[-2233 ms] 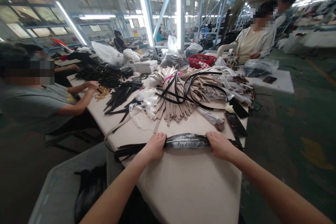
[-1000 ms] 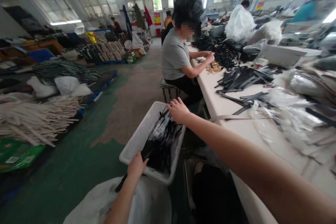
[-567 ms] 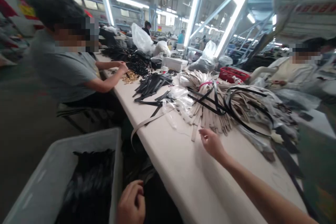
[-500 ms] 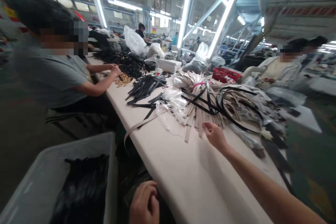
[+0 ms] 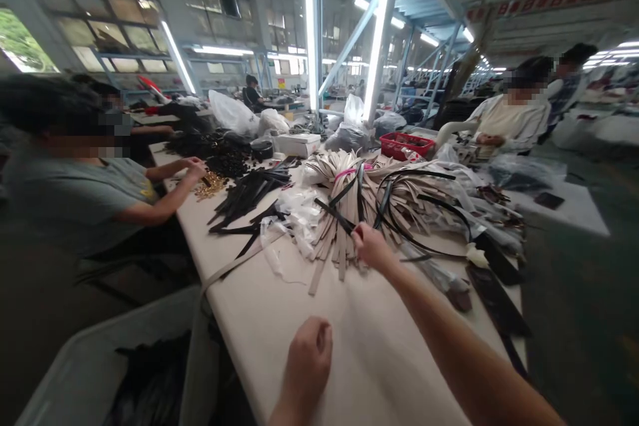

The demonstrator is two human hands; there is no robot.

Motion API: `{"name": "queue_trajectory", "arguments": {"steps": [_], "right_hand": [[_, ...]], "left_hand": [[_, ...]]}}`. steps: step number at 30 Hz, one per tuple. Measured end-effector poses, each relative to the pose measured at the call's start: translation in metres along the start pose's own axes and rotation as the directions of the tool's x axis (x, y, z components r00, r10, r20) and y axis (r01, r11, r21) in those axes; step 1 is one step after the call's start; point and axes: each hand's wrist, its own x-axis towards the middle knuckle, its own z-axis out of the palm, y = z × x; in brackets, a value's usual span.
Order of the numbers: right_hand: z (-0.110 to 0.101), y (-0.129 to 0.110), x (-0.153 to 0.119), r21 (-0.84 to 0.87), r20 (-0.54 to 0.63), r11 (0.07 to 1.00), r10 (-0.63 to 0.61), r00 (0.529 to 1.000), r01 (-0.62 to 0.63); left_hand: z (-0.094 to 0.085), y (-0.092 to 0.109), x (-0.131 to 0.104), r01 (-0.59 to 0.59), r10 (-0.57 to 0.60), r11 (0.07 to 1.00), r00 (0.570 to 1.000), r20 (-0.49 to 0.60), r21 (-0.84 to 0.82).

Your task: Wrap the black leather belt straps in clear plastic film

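My right hand [image 5: 372,246] reaches out over the table, its fingers pinched on the near end of a black strap [image 5: 333,214]. That strap lies across a big bundle of pale beige straps [image 5: 344,249], bound by a pink tie [image 5: 344,174]. More black straps [image 5: 439,203] curve over the bundle at the right. Nearer to me, my left hand [image 5: 309,349] is above the table with its fingers curled in; nothing shows in it. Crumpled clear plastic [image 5: 299,213] sits to the left of the beige straps.
A pile of black strips [image 5: 254,190] and gold-coloured small parts [image 5: 212,185] lie by a co-worker [image 5: 114,193] at the left. A red basket [image 5: 407,146] stands behind the bundle. Beside the table's left edge is a pale bin [image 5: 74,353] holding black material. Another person [image 5: 509,120] sits at the right.
My right hand has moved from the beige strap ends to the black strap and closed on it. My left hand has risen from beside the table edge to above the tabletop. The view has shifted.
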Motion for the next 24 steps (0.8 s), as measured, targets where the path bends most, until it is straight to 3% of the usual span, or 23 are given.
{"name": "queue_trajectory", "arguments": {"steps": [2,4,5,7,9,10,12,14,15,17,19,20,22,23,24], "right_hand": [[0.029,0.001,-0.065,0.145,0.159,0.989,-0.001,0.987,-0.022],[0.063,0.006,-0.133,0.525,0.404,0.812,0.027,0.914,-0.256],[0.077,0.009,-0.163,0.61,0.458,0.711,0.044,0.888,-0.35],[0.093,0.017,-0.21,0.67,0.549,0.561,0.068,0.833,-0.487],[0.09,0.025,-0.231,0.638,0.622,0.533,0.069,0.78,-0.556],[0.083,0.029,-0.231,0.632,0.616,0.538,0.088,0.782,-0.558],[0.062,0.036,-0.217,0.687,0.504,0.521,0.161,0.849,-0.507],[0.045,0.042,-0.189,0.802,0.393,0.395,0.214,0.894,-0.448],[0.04,0.045,-0.174,0.846,0.393,0.302,0.204,0.896,-0.44],[0.039,0.051,-0.147,0.879,0.436,0.146,0.142,0.889,-0.454],[0.047,0.059,-0.127,0.902,0.409,0.084,0.146,0.901,-0.424],[0.051,0.065,-0.121,0.917,0.374,0.079,0.174,0.911,-0.391],[0.059,0.076,-0.115,0.936,0.321,0.073,0.224,0.92,-0.344],[0.061,0.081,-0.115,0.939,0.315,0.065,0.236,0.919,-0.338],[0.061,0.085,-0.116,0.937,0.321,0.06,0.236,0.917,-0.343]], "left_hand": [[0.0,0.006,-0.001,0.068,-0.067,0.991,0.998,0.01,-0.114],[0.003,0.015,0.002,0.193,-0.188,0.938,0.981,0.043,-0.289],[0.006,0.02,0.005,0.262,-0.253,0.885,0.965,0.075,-0.385],[0.013,0.028,0.013,0.353,-0.351,0.766,0.93,0.111,-0.538],[0.019,0.034,0.019,0.371,-0.413,0.687,0.907,0.084,-0.624],[0.022,0.037,0.02,0.374,-0.436,0.664,0.897,0.07,-0.648],[0.03,0.043,0.015,0.417,-0.469,0.622,0.876,0.111,-0.662],[0.042,0.048,0.0,0.497,-0.456,0.596,0.856,0.244,-0.63],[0.049,0.049,-0.009,0.535,-0.44,0.597,0.841,0.314,-0.598],[0.062,0.05,-0.027,0.608,-0.42,0.605,0.792,0.443,-0.513],[0.064,0.046,-0.031,0.652,-0.404,0.646,0.734,0.546,-0.397],[0.058,0.041,-0.026,0.637,-0.409,0.695,0.731,0.546,-0.332],[0.032,0.029,0.0,0.528,-0.448,0.833,0.818,0.362,-0.162],[0.013,0.021,0.02,0.456,-0.444,0.889,0.881,0.164,-0.041],[-0.007,0.013,0.042,0.421,-0.414,0.901,0.907,-0.081,0.103]]}}
